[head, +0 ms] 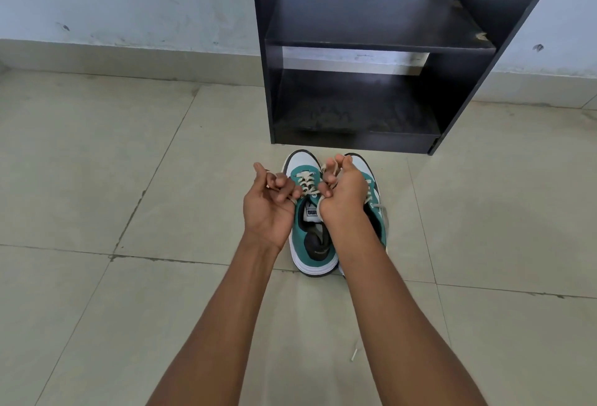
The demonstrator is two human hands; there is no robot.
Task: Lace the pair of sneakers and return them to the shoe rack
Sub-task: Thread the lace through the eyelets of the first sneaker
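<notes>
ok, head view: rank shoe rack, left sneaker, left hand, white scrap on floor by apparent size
1. shoe rack
2. left sneaker
3. left hand, though nearer the camera, so its rank against the sneaker is unsure
4. white scrap

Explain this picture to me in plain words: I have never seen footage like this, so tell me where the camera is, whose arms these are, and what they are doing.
There is no machine here. The one picture comes from a camera worn on a person's head, looking forward and down, so the two bare arms reaching in from the bottom are that person's own. On the tiled floor stand two green and white sneakers side by side, the left sneaker in plain view, the right sneaker mostly behind the arm. The left hand and right hand each hold an end of the white lace of the left sneaker. Behind stands a dark shoe rack, its shelves bare.
</notes>
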